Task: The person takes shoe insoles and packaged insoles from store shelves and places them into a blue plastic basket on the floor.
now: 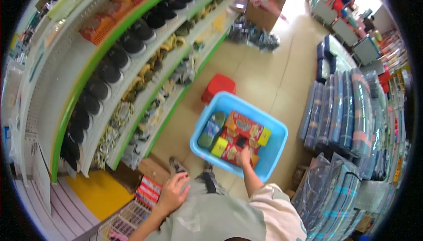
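Note:
A light blue plastic tub (276, 153) stands on the floor in front of me. Inside it lie red and yellow printed packs (246, 125), beside a green shoe-like item (205, 140) with blue and white wrapping. My right hand (245, 156) reaches over the near rim and touches the lower red packs; its fingertips are too small and partly hidden to show a grip. A dark square patch (241, 141) lies just beyond those fingers. Away from the tub, my left hand (173, 192) hangs near my leg, fingers spread, holding nothing.
Left, curved shelves with green edges hold rows of black shoes (119, 57) and camouflage-patterned shoes (136, 82). A red stool (219, 87) stands behind the tub. Plastic-wrapped bedding rolls (339, 109) are stacked right. Cardboard boxes (264, 10) stand at the aisle's far end.

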A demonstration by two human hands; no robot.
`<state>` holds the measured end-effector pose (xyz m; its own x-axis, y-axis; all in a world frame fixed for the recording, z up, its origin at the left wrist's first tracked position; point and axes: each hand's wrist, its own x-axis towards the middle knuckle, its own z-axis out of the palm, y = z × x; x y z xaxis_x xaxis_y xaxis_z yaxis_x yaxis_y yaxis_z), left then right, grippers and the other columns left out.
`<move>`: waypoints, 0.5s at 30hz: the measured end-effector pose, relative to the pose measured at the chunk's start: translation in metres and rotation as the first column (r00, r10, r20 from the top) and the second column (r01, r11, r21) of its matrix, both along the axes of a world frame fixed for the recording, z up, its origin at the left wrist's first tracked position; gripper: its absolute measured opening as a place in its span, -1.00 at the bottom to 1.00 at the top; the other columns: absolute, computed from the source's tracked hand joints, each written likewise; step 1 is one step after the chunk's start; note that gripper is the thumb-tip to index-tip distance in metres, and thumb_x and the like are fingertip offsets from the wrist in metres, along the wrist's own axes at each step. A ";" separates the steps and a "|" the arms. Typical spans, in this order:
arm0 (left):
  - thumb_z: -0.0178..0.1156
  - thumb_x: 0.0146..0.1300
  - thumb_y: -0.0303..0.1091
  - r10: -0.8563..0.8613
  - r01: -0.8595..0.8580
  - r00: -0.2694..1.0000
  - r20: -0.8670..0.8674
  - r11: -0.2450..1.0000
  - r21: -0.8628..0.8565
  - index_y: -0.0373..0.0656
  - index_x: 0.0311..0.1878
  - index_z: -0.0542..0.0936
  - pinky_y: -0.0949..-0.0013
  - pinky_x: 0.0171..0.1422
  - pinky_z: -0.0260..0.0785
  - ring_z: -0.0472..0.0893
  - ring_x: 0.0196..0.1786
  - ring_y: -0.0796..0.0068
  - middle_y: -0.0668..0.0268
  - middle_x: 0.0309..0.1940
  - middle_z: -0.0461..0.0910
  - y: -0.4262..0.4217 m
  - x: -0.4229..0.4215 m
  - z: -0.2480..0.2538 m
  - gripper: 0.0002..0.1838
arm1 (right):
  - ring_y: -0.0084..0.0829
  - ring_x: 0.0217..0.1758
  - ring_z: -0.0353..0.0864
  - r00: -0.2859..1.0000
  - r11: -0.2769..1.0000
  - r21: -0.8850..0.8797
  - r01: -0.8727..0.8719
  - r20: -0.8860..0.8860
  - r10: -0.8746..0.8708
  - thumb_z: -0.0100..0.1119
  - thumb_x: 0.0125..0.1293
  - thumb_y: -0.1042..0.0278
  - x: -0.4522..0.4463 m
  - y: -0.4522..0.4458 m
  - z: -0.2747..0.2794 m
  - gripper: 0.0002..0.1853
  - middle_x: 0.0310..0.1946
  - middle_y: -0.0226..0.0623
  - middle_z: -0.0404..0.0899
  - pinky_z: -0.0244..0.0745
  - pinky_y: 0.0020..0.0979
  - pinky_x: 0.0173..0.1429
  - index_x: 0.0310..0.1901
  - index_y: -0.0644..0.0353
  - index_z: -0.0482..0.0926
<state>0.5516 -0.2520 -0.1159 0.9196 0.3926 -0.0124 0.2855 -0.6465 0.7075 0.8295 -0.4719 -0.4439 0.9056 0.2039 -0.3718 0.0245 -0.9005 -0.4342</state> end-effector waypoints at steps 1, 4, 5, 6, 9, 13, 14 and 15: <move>0.29 0.25 -0.42 0.001 -0.001 1.000 0.016 1.000 -0.023 -0.24 0.04 0.59 0.13 0.15 0.47 0.60 0.09 0.04 0.09 0.12 0.54 0.007 -0.004 0.000 -0.70 | 0.19 0.34 0.32 0.999 1.000 0.001 0.018 0.033 -0.018 0.37 0.14 0.27 -0.003 0.005 0.008 -0.38 0.18 0.22 0.39 0.25 0.03 0.43 0.20 0.37 0.40; 0.30 0.24 -0.44 0.019 -0.012 0.997 0.079 0.997 -0.081 -0.25 0.03 0.60 0.15 0.19 0.47 0.60 0.12 0.03 0.08 0.11 0.55 0.031 -0.017 0.002 -0.71 | 0.10 0.22 0.39 0.971 0.984 0.181 -0.006 0.235 -0.037 0.34 0.17 0.36 -0.012 0.028 0.021 -0.48 0.07 0.12 0.44 0.29 -0.02 0.36 0.14 0.35 0.44; 0.31 0.24 -0.45 0.029 -0.019 0.994 0.101 0.995 -0.099 -0.26 0.03 0.60 0.16 0.21 0.46 0.60 0.13 0.03 0.08 0.11 0.56 0.041 -0.023 0.003 -0.71 | 0.08 0.22 0.40 0.972 0.978 0.208 0.003 0.230 -0.052 0.36 0.16 0.35 -0.014 0.039 0.027 -0.48 0.06 0.11 0.45 0.30 -0.04 0.35 0.13 0.33 0.44; 0.28 0.26 -0.42 0.029 -0.018 0.989 0.144 0.997 -0.074 -0.25 0.03 0.59 0.13 0.16 0.48 0.61 0.09 0.06 0.10 0.12 0.55 0.051 -0.030 0.002 -0.71 | 0.06 0.22 0.41 0.973 0.972 0.235 0.008 0.224 -0.062 0.38 0.15 0.35 -0.016 0.052 0.035 -0.48 0.05 0.09 0.45 0.31 -0.06 0.35 0.12 0.32 0.44; 0.29 0.26 -0.42 0.081 -0.064 0.981 0.177 0.993 -0.103 -0.26 0.03 0.59 0.13 0.16 0.48 0.61 0.08 0.06 0.10 0.11 0.55 0.081 -0.055 0.004 -0.71 | 0.02 0.12 0.49 0.947 0.947 0.318 -0.037 0.315 -0.068 0.41 0.13 0.38 -0.031 0.105 0.067 -0.52 -0.01 0.05 0.50 0.40 -0.12 0.26 0.07 0.33 0.49; 0.28 0.27 -0.42 0.141 -0.126 0.960 0.242 0.989 -0.073 -0.27 0.03 0.60 0.14 0.15 0.48 0.62 0.08 0.04 0.10 0.10 0.56 0.119 -0.092 0.000 -0.72 | -0.11 0.07 0.58 0.912 0.874 0.426 -0.234 0.409 0.044 0.44 0.15 0.37 -0.047 0.184 0.088 -0.50 -0.04 0.02 0.57 0.50 -0.21 0.17 0.08 0.37 0.50; 0.28 0.27 -0.42 0.160 -0.142 0.956 0.245 0.986 -0.090 -0.27 0.03 0.60 0.14 0.15 0.48 0.62 0.08 0.04 0.10 0.10 0.56 0.127 -0.101 0.001 -0.72 | -0.12 0.10 0.58 0.919 0.839 0.485 -0.248 0.391 0.046 0.44 0.15 0.37 -0.053 0.206 0.097 -0.50 -0.02 0.02 0.57 0.50 -0.22 0.18 0.09 0.37 0.50; 0.28 0.27 -0.42 0.180 -0.158 0.953 0.245 0.982 -0.107 -0.27 0.03 0.60 0.14 0.14 0.48 0.62 0.08 0.04 0.10 0.10 0.56 0.134 -0.110 0.001 -0.72 | -0.13 0.13 0.58 0.928 0.800 0.542 -0.259 0.370 0.049 0.43 0.16 0.38 -0.059 0.226 0.106 -0.50 0.00 0.02 0.58 0.50 -0.22 0.19 0.10 0.36 0.50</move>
